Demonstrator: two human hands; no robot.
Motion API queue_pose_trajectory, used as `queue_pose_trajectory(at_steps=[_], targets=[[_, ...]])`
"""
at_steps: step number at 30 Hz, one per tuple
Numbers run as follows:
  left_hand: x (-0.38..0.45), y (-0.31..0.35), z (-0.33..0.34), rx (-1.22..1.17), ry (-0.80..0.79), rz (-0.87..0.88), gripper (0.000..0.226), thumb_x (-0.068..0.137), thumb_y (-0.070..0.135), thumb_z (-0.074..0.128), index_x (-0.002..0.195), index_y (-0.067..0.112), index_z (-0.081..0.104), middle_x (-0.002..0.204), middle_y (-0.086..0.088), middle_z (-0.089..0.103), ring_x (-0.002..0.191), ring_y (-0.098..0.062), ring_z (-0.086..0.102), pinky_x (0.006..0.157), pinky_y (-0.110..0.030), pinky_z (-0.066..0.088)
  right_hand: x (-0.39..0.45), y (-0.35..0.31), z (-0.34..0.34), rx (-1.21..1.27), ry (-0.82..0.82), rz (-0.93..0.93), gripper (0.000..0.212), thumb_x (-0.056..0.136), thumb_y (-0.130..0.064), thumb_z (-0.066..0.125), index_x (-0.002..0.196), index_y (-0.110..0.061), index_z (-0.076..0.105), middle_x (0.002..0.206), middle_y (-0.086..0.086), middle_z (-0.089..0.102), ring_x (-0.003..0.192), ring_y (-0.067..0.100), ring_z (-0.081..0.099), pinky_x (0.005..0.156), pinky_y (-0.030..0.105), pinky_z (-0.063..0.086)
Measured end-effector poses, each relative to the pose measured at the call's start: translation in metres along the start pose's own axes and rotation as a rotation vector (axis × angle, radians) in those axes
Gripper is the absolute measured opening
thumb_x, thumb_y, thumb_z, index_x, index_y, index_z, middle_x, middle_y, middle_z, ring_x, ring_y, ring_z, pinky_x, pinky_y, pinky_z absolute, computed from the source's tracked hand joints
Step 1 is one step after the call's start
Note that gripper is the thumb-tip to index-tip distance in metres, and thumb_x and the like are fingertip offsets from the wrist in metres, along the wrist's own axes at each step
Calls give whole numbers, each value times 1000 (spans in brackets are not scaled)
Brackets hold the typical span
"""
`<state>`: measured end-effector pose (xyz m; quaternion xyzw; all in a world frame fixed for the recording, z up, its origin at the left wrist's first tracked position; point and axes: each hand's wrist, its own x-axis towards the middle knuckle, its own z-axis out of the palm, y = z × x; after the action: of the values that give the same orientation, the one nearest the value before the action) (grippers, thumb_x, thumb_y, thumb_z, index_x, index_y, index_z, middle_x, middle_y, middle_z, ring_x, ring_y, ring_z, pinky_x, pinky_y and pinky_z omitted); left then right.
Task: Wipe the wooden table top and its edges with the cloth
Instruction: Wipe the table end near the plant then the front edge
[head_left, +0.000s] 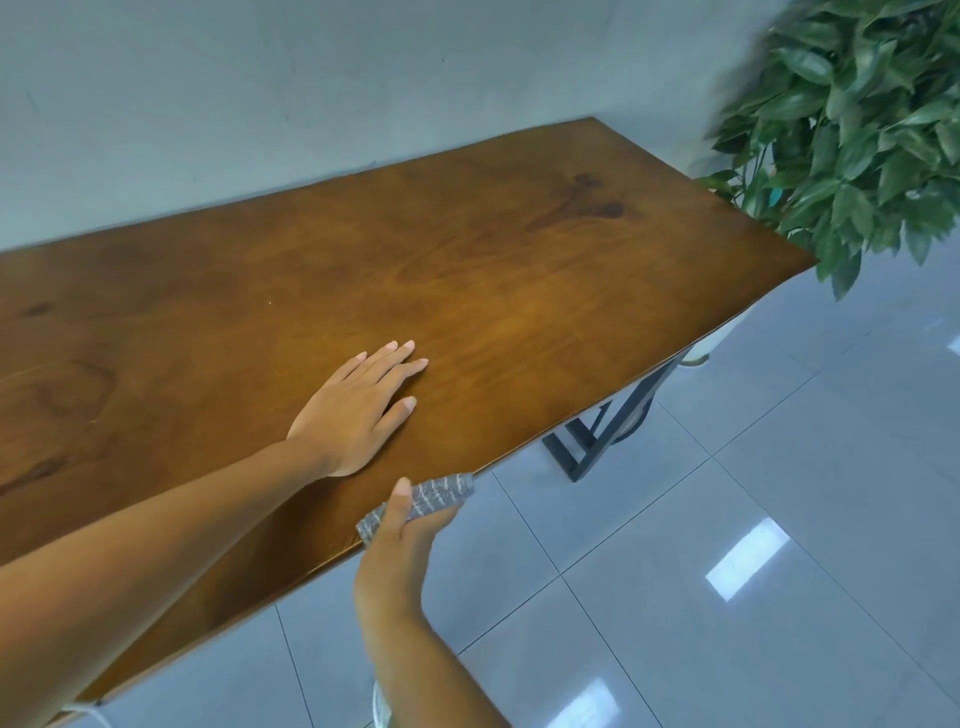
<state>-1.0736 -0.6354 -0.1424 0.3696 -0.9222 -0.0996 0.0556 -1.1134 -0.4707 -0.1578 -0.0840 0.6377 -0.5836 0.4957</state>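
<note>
A grey wall (260, 78) backs the long wooden table top (519, 249), which stands on glossy grey floor tiles (727, 519). A leafy plant (857, 130) stands off its far right corner, above a dark metal leg frame (608, 431). The left hand (358, 405) lies flat, fingers straight, near the front edge. The right hand (400, 540) grips the folded grey cloth (421, 501) against that front edge.
</note>
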Motion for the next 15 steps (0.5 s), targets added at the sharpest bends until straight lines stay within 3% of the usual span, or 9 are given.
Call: queue_pose_trajectory(at_steps=[3, 6, 9, 12, 15], targets=[[1, -1, 0, -15, 3, 0, 55, 109, 53, 20, 161, 36, 21, 170, 12, 12, 156, -4, 1, 126, -28, -1, 11, 1, -7, -45, -23, 25, 79, 92, -67, 43, 154, -32, 7, 137, 0, 49, 112, 10, 56, 72, 9, 50], [0, -1, 1, -30, 15, 6, 54, 110, 51, 22, 161, 34, 22, 170, 11, 13, 157, -5, 3, 127, -30, 3, 40, -23, -25, -95, 29, 28, 74, 96, -70, 38, 146, -16, 26, 133, 10, 53, 111, 18, 53, 92, 24, 46], [1, -2, 2, -29, 16, -1, 56, 109, 56, 20, 161, 35, 24, 170, 11, 15, 157, -7, 6, 128, -33, 7, 78, -61, -47, -96, 162, 15, 66, 106, -55, 30, 154, -10, 26, 147, 14, 49, 130, 28, 51, 108, 38, 41], [3, -3, 2, -43, 25, -4, 62, 104, 60, 17, 160, 35, 27, 170, 10, 18, 157, -10, 11, 128, -35, 10, 101, -92, -64, -104, 268, 11, 70, 106, -57, 29, 158, -11, 24, 145, 11, 48, 130, 30, 49, 107, 39, 40], [2, -5, 3, -73, 48, -2, 59, 105, 59, 25, 158, 35, 33, 168, 9, 22, 156, -11, 16, 128, -36, 12, 103, -96, -68, -59, 320, 46, 73, 105, -60, 28, 160, -14, 16, 158, 13, 37, 143, 34, 40, 115, 46, 35]])
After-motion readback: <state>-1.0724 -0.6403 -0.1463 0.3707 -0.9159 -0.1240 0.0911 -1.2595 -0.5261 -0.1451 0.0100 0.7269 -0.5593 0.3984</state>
